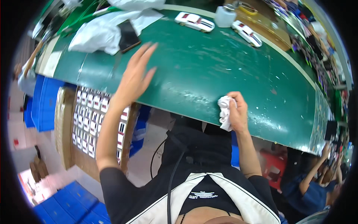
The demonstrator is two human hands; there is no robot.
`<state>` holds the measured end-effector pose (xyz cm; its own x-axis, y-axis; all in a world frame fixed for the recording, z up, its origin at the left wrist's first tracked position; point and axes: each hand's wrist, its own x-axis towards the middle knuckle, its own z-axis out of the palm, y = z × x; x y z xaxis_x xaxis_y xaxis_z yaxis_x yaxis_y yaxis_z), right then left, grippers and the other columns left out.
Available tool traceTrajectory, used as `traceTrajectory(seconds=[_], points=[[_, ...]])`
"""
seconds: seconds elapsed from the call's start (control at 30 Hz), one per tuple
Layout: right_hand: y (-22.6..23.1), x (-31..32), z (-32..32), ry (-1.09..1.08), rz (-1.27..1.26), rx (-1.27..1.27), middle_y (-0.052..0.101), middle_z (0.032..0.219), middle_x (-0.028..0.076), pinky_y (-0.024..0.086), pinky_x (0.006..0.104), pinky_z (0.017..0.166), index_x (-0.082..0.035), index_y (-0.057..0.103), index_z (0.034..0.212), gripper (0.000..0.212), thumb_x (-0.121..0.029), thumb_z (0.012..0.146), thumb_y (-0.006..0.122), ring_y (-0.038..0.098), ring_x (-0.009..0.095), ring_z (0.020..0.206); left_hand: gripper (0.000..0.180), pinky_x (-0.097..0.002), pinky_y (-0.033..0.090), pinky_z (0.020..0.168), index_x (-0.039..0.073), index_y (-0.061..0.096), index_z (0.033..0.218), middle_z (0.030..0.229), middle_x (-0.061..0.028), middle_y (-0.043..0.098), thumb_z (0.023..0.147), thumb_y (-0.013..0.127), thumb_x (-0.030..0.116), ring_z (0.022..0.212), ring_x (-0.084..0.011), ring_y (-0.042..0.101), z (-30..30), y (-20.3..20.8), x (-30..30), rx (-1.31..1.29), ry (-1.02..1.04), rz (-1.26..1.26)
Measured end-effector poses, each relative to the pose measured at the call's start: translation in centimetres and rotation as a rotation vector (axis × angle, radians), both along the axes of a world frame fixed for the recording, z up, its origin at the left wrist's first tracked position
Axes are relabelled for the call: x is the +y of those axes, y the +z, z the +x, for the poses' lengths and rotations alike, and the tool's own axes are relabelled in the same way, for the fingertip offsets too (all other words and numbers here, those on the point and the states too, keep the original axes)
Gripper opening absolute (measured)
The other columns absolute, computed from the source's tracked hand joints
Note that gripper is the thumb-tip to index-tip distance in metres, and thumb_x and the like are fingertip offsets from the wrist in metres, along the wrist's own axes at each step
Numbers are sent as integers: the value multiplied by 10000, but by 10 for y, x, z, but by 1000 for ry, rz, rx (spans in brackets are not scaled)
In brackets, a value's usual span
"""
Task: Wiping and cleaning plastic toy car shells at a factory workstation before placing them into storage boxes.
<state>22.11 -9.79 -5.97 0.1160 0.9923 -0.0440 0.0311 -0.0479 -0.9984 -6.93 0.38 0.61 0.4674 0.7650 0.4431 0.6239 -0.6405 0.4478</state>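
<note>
— What fills most of the view?
— A scuffed green table; its far edge bends out of sight. Left of it, a cardboard box of small white toy cars is partly hidden by the left forearm.
— And the hands?
— Left hand lies flat, fingers spread, pointing up-right. Right hand clamps a crumpled white cloth at the table's near edge, hanging downward; its lower end blurs.

Green workbench bears two toy cars, plastic bags.
</note>
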Motion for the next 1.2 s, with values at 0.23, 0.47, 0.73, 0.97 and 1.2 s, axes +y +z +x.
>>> traceTrajectory(seconds=[0.23, 0.47, 0.73, 0.97, 1.2], points=[[28, -9, 32, 47, 65, -206, 551, 917, 33, 414, 209, 699, -10, 517, 991, 178, 4, 827, 449, 507, 82, 800, 660, -395, 337, 946, 139, 300, 1300, 1282, -158, 363, 693, 548, 70, 1175, -336, 361, 107, -43, 224, 669, -17, 57], [53, 13, 59, 92, 225, -768, 547, 942, 149, 470, 359, 672, -5, 474, 1101, 406, -193, 766, 604, 582, 308, 780, 745, -393, 391, 866, -91, 412, 1107, 1115, -295, 452, 733, 565, 535, 990, -391, 486, 140, -35, 100, 289, -39, -310], [39, 35, 35, 109, 156, -1267, 563, 859, 158, 493, 384, 563, -4, 353, 1186, 677, -332, 676, 657, 607, 300, 676, 453, -350, 398, 830, -44, 380, 1200, 1102, -236, 479, 891, 415, 285, 975, -316, 509, 157, -36, -30, -270, -205, -796], [56, -57, 181, 12, -145, -982, 560, 1071, 146, 442, 342, 823, -52, 506, 1126, 564, -82, 593, 689, 555, 298, 955, 357, -317, 385, 864, -12, 488, 1128, 1111, -184, 513, 890, 427, 246, 1028, -288, 499, 89, -53, -15, -192, 34, -445], [45, 9, 65, 101, 248, -1111, 488, 1173, 136, 446, 368, 789, -56, 419, 1210, 641, -265, 668, 689, 546, 296, 946, 363, -361, 323, 919, -6, 517, 1089, 1115, -189, 515, 889, 389, 268, 1066, -317, 448, 113, -57, 22, -108, 34, -197]])
